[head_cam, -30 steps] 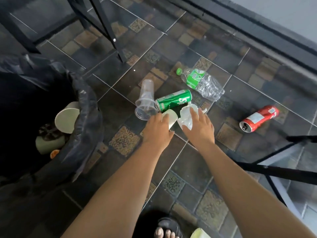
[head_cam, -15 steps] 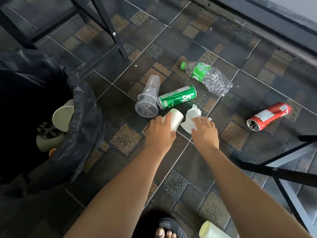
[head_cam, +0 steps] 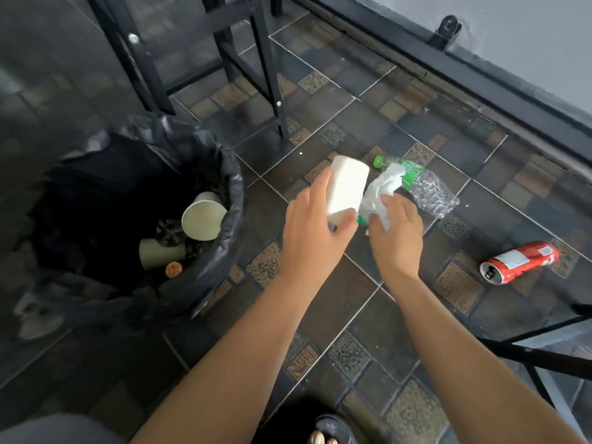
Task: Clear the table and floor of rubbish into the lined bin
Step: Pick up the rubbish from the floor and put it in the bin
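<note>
The lined bin [head_cam: 229,187] stood at the left, its black liner folded over the rim and its mouth unobstructed. A strip of bare tiled floor [head_cam: 352,293] lay between that rim and the left grip [head_cam: 315,232]. Black frame legs [head_cam: 269,75] stood on the far side of the bin, and another black frame bar [head_cam: 538,360] crossed the near right, well apart from both arms.

The left grip had curled round a white paper cup [head_cam: 347,187], held tilted just right of the bin. The right grip [head_cam: 397,238] pinched a crumpled white tissue [head_cam: 382,190] just beside the cup. Half a second earlier both had been low on the floor; now cup and tissue were lifted clear, hiding most of the green can and the clear cup.

On the floor showed one plastic bottle [head_cam: 432,193] far right of the grips and one red can [head_cam: 519,261] at the right. Two paper cups [head_cam: 203,216] lay in the bin.
</note>
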A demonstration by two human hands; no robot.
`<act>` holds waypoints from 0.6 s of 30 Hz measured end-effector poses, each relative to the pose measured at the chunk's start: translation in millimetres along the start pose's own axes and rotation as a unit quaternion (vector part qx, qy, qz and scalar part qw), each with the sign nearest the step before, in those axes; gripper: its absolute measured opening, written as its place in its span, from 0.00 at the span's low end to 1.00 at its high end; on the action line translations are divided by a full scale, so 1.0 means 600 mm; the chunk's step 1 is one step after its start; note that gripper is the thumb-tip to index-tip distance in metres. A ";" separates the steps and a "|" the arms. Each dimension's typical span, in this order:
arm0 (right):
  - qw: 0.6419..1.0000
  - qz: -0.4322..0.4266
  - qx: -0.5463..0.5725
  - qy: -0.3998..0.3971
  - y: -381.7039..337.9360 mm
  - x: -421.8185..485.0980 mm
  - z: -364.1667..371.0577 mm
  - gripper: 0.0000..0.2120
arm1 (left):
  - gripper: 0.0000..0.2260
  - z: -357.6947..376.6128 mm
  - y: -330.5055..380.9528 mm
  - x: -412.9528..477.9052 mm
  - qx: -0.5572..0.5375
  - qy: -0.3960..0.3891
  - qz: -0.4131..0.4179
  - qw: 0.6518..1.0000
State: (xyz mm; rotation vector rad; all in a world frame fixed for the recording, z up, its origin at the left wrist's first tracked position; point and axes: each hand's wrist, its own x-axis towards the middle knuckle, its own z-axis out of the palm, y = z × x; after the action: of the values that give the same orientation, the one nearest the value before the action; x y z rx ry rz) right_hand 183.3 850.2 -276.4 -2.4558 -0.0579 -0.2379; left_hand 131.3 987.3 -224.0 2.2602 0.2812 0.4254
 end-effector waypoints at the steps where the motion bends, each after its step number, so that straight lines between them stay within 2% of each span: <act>1: 1.000 -0.016 0.016 0.011 -0.027 0.010 0.002 0.17 | 0.30 -0.022 0.006 0.010 -0.017 0.029 -0.001 0.999; 5: 0.991 -0.079 0.101 0.031 -0.151 0.040 0.011 0.17 | 0.28 -0.115 0.006 0.052 -0.028 0.163 -0.004 0.986; 9: 0.971 -0.171 0.164 -0.009 -0.270 0.044 0.026 0.17 | 0.29 -0.208 -0.041 0.076 0.036 0.251 -0.090 0.963; 13: 0.946 -0.264 0.152 -0.114 -0.352 0.028 0.053 0.18 | 0.29 -0.278 -0.119 0.072 0.121 0.231 -0.220 0.940; 18: 0.912 -0.339 0.007 -0.233 -0.390 -0.004 0.102 0.19 | 0.28 -0.307 -0.181 0.033 0.170 0.161 -0.301 0.924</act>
State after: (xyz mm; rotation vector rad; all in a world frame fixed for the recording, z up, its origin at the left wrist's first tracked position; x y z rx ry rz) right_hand 166.8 1071.3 -179.1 -2.3346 -1.1195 0.0639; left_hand 70.4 1190.1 -187.0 2.2681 1.2647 0.4352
